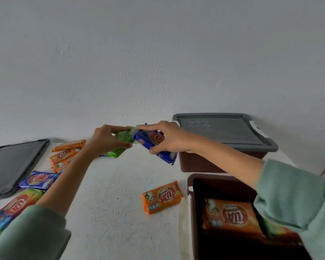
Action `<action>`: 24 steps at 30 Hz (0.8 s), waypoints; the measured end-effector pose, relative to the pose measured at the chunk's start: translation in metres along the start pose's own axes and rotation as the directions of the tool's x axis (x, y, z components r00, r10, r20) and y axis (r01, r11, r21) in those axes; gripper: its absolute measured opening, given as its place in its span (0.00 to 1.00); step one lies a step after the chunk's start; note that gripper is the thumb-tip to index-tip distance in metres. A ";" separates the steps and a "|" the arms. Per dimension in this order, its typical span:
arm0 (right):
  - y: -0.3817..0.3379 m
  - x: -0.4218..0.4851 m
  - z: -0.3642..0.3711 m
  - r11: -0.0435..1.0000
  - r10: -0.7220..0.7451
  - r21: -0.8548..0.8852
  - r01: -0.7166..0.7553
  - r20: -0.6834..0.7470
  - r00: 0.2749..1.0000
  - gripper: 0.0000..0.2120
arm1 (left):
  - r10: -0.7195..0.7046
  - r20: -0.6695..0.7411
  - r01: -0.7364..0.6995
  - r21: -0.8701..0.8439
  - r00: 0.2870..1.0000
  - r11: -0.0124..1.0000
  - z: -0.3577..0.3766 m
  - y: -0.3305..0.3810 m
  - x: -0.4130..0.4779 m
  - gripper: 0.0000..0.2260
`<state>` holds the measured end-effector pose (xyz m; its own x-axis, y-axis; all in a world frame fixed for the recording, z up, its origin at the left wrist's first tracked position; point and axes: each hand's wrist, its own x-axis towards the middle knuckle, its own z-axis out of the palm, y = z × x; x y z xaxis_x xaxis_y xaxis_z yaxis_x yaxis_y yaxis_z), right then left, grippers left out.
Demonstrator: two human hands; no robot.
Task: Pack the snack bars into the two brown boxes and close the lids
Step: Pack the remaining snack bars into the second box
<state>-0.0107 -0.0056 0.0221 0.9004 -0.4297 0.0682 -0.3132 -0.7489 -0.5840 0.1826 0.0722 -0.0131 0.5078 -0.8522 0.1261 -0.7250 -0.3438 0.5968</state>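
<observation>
Arms outstretched; left hand [105, 139] grip pinches green bar [122, 138], right hand [170, 138] grip clasps blue bar [145, 141].

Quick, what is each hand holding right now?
Left hand: grips the green snack bar.
Right hand: grips the blue snack bar.

Between the fingers [118, 128], the green bar [123, 138] and blue bar [165, 155] are showing glossy plastic film; beneath them the tabletop [111, 194] is looking rough, matt.
</observation>
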 end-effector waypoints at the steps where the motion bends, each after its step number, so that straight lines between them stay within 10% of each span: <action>1: -0.002 -0.019 -0.014 1.000 -0.016 -0.027 0.016 0.002 1.000 0.33 | 0.041 0.044 -0.041 -0.018 0.998 0.999 0.000 0.016 -0.011 0.25; 13: 0.071 -0.196 -0.072 0.955 0.256 -0.167 -0.244 0.056 0.965 0.38 | 0.485 0.469 -0.490 -0.123 0.738 0.863 0.099 0.152 -0.109 0.25; 24: 0.117 -0.243 -0.022 0.887 0.172 -0.442 -0.136 0.043 0.984 0.33 | 0.614 0.490 -0.761 0.179 0.618 0.623 0.166 0.157 -0.135 0.27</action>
<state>-0.2732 -0.0001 -0.0450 0.8452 -0.5301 -0.0687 -0.5335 -0.8286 -0.1696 -0.0771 0.0673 -0.0681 -0.3594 -0.9315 0.0558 -0.9218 0.3637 0.1343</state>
